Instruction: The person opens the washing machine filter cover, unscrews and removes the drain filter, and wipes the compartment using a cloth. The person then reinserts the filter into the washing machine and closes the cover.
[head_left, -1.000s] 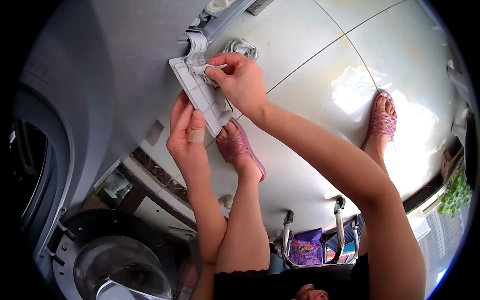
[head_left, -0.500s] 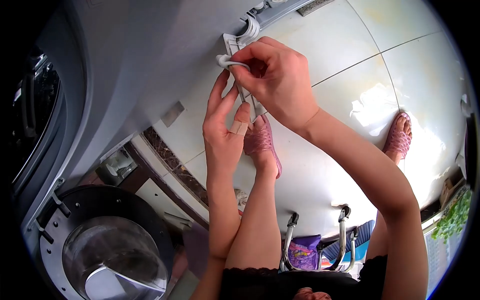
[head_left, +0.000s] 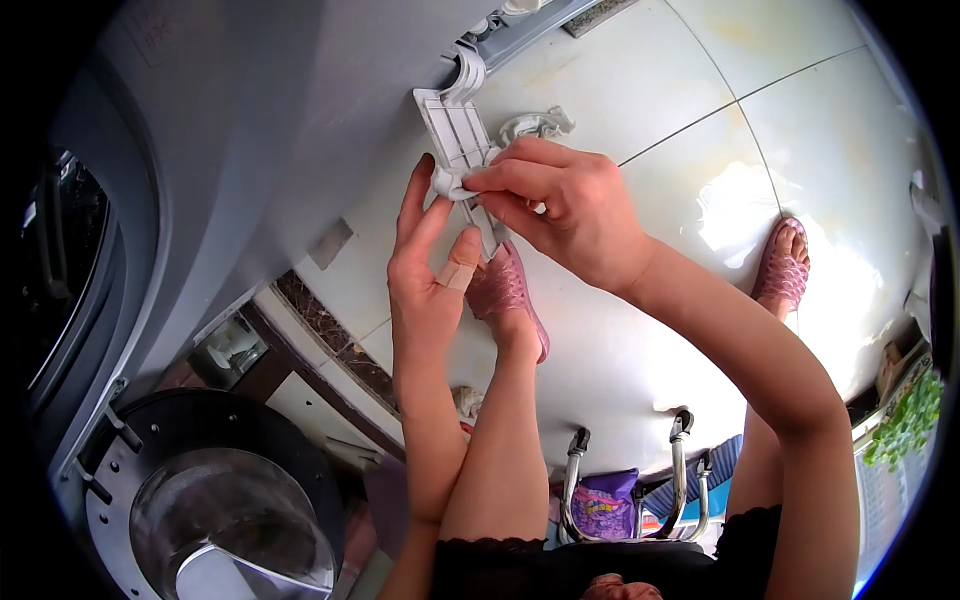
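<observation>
My right hand (head_left: 570, 205) pinches a small white cloth or wipe (head_left: 448, 184) between thumb and fingertips. My left hand (head_left: 430, 260) has its fingers stretched apart, with a tan bandage (head_left: 457, 276) on the thumb. The white piece sits at the tip of one left finger; whether it is wrapped round it I cannot tell. Just behind the hands is a white ribbed plastic cover (head_left: 455, 125) with a curved end, by the lower edge of the grey washing machine (head_left: 280, 130). My hands hide its lower part. A crumpled whitish cloth (head_left: 540, 123) lies on the floor beyond my right hand.
The machine's round door (head_left: 110, 510) stands open at lower left. My feet in pink sandals (head_left: 510, 300) rest on white floor tiles (head_left: 670, 290). Chrome stool legs (head_left: 683, 470), a purple bag (head_left: 605, 505) and a green plant (head_left: 905, 425) are nearby.
Both hands have come lower in view with the white piece, the left one also shifting left. More of the ribbed cover now shows, and the crumpled cloth on the floor has come into sight.
</observation>
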